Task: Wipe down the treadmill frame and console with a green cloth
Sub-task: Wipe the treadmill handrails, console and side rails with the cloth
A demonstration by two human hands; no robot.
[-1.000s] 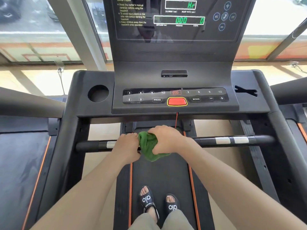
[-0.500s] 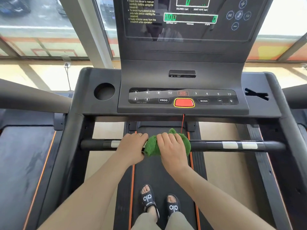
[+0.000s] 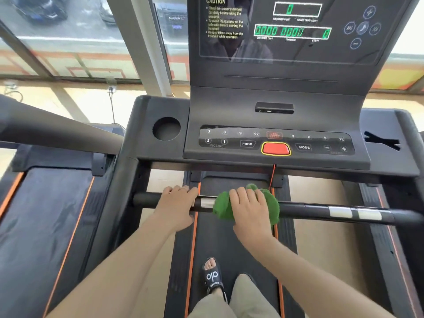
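Fingers (image 3: 246, 196) press green cloth (image 3: 223, 208) on handlebar (image 3: 316, 210) below console (image 3: 275, 143).

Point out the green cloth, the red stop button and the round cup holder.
green cloth (image 3: 221, 207): head view, on its left fold beside the fingers.
red stop button (image 3: 275, 148): head view, centre of its red face.
cup holder (image 3: 166, 129): head view, dark floor of the round recess.
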